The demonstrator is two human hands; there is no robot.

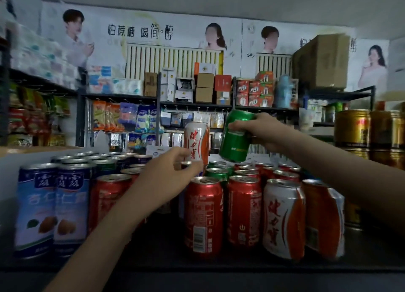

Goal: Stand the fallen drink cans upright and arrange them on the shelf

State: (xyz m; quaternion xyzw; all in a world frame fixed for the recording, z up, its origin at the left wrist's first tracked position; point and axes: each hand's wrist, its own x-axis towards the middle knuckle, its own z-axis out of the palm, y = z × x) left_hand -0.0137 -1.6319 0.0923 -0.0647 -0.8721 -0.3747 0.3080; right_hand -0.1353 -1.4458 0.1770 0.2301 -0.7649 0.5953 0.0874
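1. A green can (235, 136) is held in the air above the rows of cans, tilted with its top leaning to the right, gripped around its upper body by the right hand (266, 130).
2. The fingers (237, 126) of that hand are seen wrapped across the front of the can and pressed onto it.
3. A white-and-orange can (196, 142) is held upright just left of the green one, raised above the rows; its lower part is pinched by the left hand (173, 166), thumb below and fingers curled behind.
4. The cans are judged stiff-walled but easily dented if squeezed, smooth and somewhat slippery; whether full or empty cannot be told, so weight is uncertain. A hold around the mid-body is judged safest.
5. Below, red cans (203, 217) and green cans (217, 173) are seen standing upright, touching one another in rows on the dark shelf (241, 267).
6. Another white-and-orange can (282, 219) stands at the front right; tall blue cans (54, 204) stand at the left.
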